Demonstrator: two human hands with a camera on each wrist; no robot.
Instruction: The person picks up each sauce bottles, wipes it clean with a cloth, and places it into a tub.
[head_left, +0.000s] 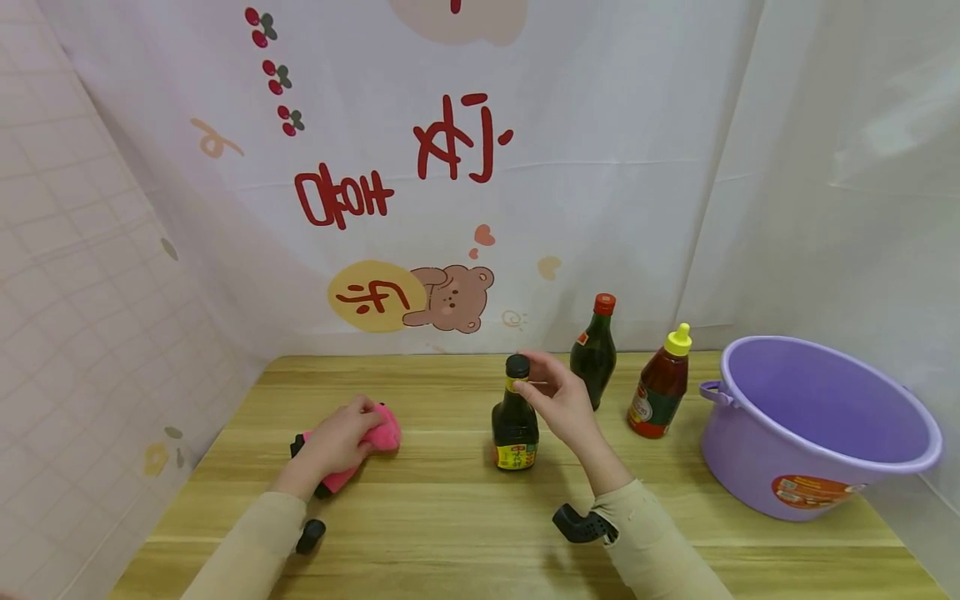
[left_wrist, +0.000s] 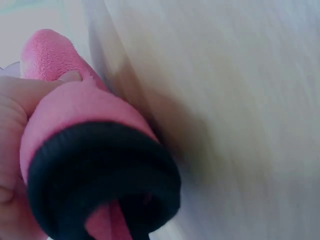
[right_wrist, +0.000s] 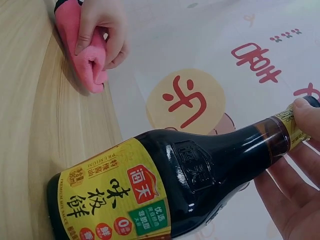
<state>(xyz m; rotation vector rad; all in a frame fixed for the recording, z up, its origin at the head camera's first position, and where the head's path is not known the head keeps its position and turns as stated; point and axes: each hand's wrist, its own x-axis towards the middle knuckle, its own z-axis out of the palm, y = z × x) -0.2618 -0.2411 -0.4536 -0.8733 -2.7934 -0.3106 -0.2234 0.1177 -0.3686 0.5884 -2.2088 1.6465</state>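
My left hand (head_left: 337, 437) grips a folded pink cloth (head_left: 386, 430) with black edging, low over the left part of the table. In the left wrist view, the black-edged end of the pink cloth (left_wrist: 85, 105) curls into an open loop beside the fingers. A dark soy sauce bottle (head_left: 515, 425) with a black cap and yellow label stands upright near the middle. Thumb and fingers of my right hand (head_left: 558, 398) hold it by the neck, just under the cap. Its label faces the right wrist camera, where the soy sauce bottle (right_wrist: 200, 165) spans the lower half.
Behind the right hand stands a dark green bottle (head_left: 593, 358) with a red cap. To its right is a red sauce bottle (head_left: 660, 387) with a yellow nozzle top. A large purple bucket (head_left: 738, 467) occupies the right side of the wooden table (head_left: 435, 533). A printed white curtain (head_left: 600, 208) hangs behind.
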